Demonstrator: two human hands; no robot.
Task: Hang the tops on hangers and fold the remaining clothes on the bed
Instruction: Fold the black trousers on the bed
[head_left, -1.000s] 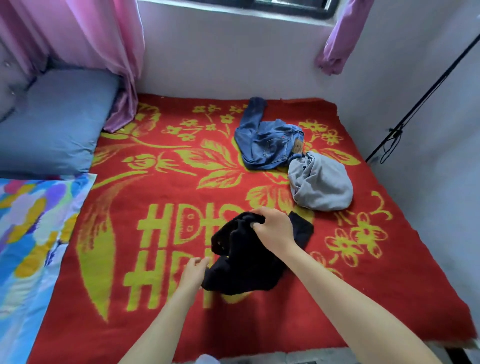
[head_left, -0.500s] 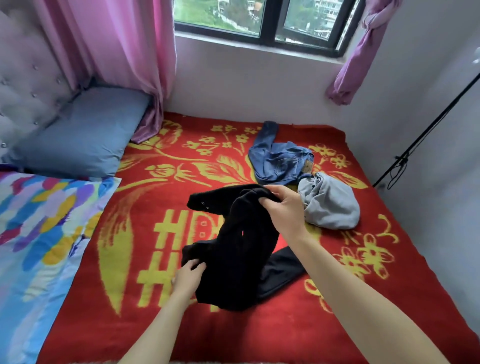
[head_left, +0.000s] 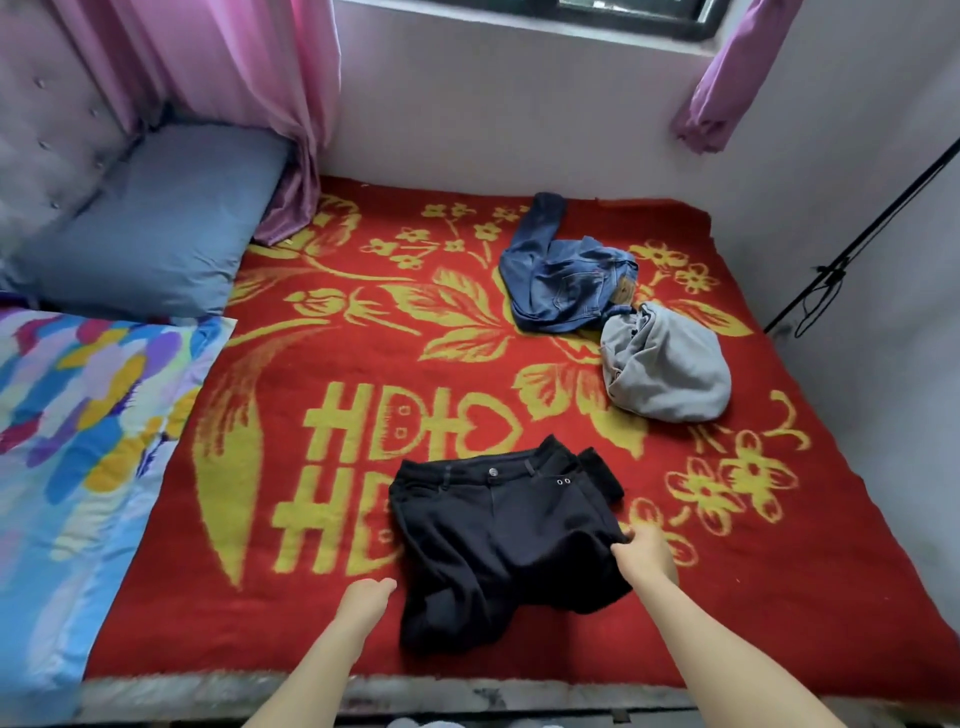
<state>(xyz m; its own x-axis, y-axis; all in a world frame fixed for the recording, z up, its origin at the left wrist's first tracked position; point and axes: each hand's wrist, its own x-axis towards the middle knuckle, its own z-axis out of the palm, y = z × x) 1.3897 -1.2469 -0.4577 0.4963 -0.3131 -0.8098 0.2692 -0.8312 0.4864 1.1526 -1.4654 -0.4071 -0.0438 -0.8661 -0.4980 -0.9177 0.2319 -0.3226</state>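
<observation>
Near: my left hand (head_left: 366, 597), fingers loosely curled on nothing, beside black trousers (head_left: 498, 540) lying on the red blanket (head_left: 779, 571); my right hand (head_left: 644, 551) pinches their right edge. Step: folding, and next I judge legs need doubling over. Far: grey garment (head_left: 665, 364), blue jeans (head_left: 566, 280), both unfolded

I get soft, even daylight coming in from the window (head_left: 639, 14), so the bed (head_left: 311, 623) below it looks bright and its shadows are faint. Straight lines bow with wide-angle distortion away from the window, and the area far left of it looks smeared and soft.
</observation>
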